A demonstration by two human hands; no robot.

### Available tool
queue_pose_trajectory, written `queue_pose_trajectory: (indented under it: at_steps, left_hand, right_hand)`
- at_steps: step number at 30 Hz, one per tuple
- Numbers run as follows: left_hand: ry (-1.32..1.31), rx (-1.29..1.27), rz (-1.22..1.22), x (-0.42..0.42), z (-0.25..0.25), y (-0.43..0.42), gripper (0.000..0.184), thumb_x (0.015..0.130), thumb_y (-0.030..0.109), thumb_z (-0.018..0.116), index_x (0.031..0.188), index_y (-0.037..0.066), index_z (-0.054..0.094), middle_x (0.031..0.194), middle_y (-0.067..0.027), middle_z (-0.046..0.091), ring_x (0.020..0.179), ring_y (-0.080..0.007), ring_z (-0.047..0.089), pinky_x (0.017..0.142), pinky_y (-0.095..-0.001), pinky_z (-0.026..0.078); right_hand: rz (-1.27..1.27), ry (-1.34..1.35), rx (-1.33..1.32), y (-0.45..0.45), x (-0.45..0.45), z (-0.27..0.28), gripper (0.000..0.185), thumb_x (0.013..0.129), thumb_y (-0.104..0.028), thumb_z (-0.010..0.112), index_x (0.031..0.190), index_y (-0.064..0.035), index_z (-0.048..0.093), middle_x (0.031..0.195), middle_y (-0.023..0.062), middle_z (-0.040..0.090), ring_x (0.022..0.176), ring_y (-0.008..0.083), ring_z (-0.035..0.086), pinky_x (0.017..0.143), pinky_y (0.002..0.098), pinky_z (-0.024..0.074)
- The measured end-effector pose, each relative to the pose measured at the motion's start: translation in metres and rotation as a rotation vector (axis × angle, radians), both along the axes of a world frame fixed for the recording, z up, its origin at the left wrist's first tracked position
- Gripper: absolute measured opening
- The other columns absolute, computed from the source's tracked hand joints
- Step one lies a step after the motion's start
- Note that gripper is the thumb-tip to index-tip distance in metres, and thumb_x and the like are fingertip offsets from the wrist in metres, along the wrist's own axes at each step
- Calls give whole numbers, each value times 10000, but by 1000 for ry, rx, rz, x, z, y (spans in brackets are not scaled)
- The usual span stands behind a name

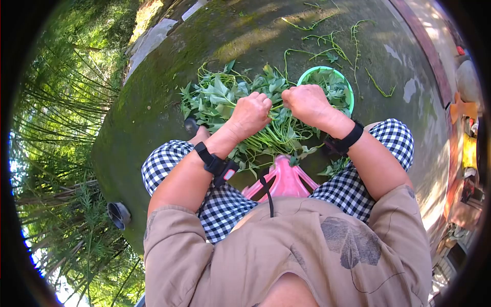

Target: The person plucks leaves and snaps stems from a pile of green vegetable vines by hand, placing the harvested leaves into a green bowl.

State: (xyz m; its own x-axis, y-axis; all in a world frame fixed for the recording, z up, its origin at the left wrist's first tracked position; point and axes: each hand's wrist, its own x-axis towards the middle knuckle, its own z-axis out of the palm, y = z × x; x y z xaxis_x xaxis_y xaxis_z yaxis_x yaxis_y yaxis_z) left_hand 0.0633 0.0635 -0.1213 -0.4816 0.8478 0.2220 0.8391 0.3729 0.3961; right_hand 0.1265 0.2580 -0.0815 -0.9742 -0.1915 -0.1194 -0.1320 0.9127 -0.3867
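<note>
A heap of leafy green stems [220,97] lies on the ground in front of me. Above the heap, my left hand [251,113] is closed on a thin green stem [277,107]. My right hand [307,104] is closed on the same stem, a short gap to the right, with its fingertips pinched. Just beyond my right hand stands a green-rimmed basin [351,97] with leaves in it; the hand and wrist hide part of it.
A pink plastic stool [286,179] is between my legs. Loose vines [356,46] are scattered on the mossy concrete [138,148] at the top right. A grey pot [119,215] stands at the left edge by the bushes. Assorted items line the far right.
</note>
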Motion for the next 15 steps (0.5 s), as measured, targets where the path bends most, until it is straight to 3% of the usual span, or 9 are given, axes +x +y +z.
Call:
queue_pose_trajectory:
  at_steps: [1, 4, 7, 8, 15]
  left_hand:
    - [2, 41, 24, 0, -1, 1, 141, 686, 108, 687, 725, 53, 563, 721, -68, 562, 708, -217, 587, 602, -363, 482]
    - [-508, 218, 339, -8, -1, -2, 146, 714, 129, 668, 724, 6, 590, 686, -139, 593, 626, -286, 585, 594, -382, 482]
    - [-600, 343, 399, -13, 2, -1, 141, 735, 114, 616, 706, -21, 583, 606, -155, 551, 527, -234, 538, 546, -354, 447]
    - [-684, 370, 437, -10, 3, 0, 136, 741, 107, 593, 687, -16, 572, 587, -113, 544, 537, -163, 502, 530, -318, 424]
    - [-1209, 628, 643, -28, 10, -6, 122, 763, 65, 535, 660, 23, 586, 607, -63, 605, 462, -105, 492, 410, -246, 352]
  right_hand:
    - [-29, -36, -9, 2, -1, 3, 145, 804, -185, 557, 818, -90, 664, 786, 178, 670, 807, 358, 660, 675, 478, 509]
    - [-122, -89, -169, 5, -4, 3, 172, 816, -222, 574, 840, -76, 662, 806, 181, 672, 808, 379, 650, 689, 484, 499]
    - [-191, -92, -302, 5, -5, 2, 192, 821, -248, 590, 862, -75, 664, 819, 182, 669, 810, 392, 639, 695, 481, 490]
    - [-207, -90, -331, 4, -5, 2, 197, 822, -255, 595, 868, -77, 666, 820, 182, 668, 811, 396, 636, 696, 479, 488]
    - [-300, -152, -481, -6, -2, -12, 205, 803, -250, 612, 869, -68, 680, 797, 187, 663, 769, 394, 626, 685, 459, 479]
